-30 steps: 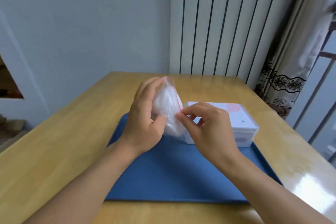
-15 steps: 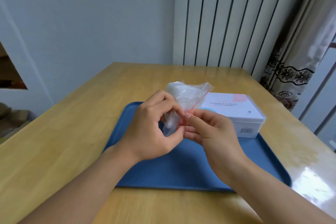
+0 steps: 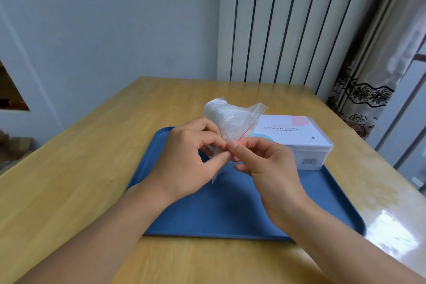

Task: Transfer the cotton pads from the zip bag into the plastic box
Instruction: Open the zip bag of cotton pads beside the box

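Observation:
A clear zip bag (image 3: pixel 230 120) with a red seal line is held above the blue tray (image 3: pixel 230 210), stuffed with white cotton pads. My left hand (image 3: pixel 186 159) pinches the bag's near corner at the seal. My right hand (image 3: pixel 265 161) pinches the same corner from the other side, thumb against thumb. The seal line runs up and to the right from my fingers. The plastic box (image 3: pixel 297 140), white with a "COSMETIC PUFF" label, stands lid shut on the tray's far right, just behind my right hand.
The tray lies on a wooden table (image 3: pixel 80 168). A white ribbed radiator (image 3: pixel 288 21) and a patterned curtain (image 3: pixel 368 90) stand beyond the table's far edge. A glossy glare patch marks the table at the right.
The bag has turned from upright between my hands to lying tilted away, seal line slanting right. Both hands have moved together onto one corner of the seal.

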The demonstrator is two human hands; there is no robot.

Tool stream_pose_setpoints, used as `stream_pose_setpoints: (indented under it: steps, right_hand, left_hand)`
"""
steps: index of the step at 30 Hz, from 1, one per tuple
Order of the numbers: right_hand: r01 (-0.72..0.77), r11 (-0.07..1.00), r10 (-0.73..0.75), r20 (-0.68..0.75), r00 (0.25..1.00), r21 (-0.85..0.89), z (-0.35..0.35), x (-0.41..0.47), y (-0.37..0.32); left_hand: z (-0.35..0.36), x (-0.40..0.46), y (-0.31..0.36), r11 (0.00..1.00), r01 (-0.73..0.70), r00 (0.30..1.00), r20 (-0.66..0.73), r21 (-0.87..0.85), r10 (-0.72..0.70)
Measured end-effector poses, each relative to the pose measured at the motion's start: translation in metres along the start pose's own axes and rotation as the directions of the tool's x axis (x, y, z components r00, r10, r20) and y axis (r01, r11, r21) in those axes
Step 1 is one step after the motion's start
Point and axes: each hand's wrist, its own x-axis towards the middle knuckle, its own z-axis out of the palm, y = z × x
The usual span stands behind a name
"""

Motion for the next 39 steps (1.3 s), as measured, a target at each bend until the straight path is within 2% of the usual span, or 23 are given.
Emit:
stream_pose_setpoints:
  steps: [7,12,20,29,39]
  right_hand:
    - [0.029,0.998,-0.03,0.006,1.0,0.059,-0.003,0.005,0.005]
    - [0.078,0.997,-0.078,-0.001,0.997,0.007,-0.003,0.007,0.006]
    - [0.148,0.983,-0.149,-0.005,0.989,-0.11,0.0,0.008,0.009]
    - [0.169,0.981,-0.167,0.028,0.986,-0.091,0.0,0.01,0.012]
    - [0.147,0.989,-0.146,0.037,0.989,-0.024,-0.002,0.014,0.012]
  left_hand:
    - [-0.002,0.0,-0.005,0.996,0.06,0.998,0.019,-0.059,-0.059]
    - [0.0,-0.001,-0.007,0.999,0.027,0.999,0.042,-0.034,-0.025]
    - [0.004,-0.004,-0.008,1.0,0.023,1.0,-0.013,0.009,-0.023]
    - [-0.001,-0.002,-0.013,1.0,-0.019,0.999,0.051,0.014,0.019]
    - [-0.002,-0.001,-0.014,1.0,-0.027,0.999,0.041,0.005,0.027]
